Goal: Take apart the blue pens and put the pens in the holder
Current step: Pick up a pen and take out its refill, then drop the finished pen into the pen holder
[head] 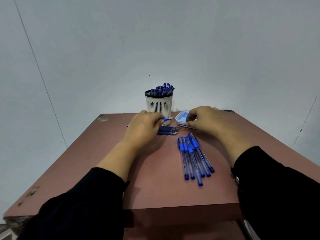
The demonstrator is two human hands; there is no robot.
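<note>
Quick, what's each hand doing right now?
Left hand: grips a blue pen, tip pointing right.
Right hand: fingers curled on a clear plastic case.

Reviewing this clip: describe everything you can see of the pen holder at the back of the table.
The pen holder is a round cup that looks like plastic, with off-white slotted walls and a black rim. It stands upright at the far edge of the table, against the wall. Blue pens fill it, their ends leaning right above the rim. The left hand hides its lower front; whether they touch is unclear.
</note>
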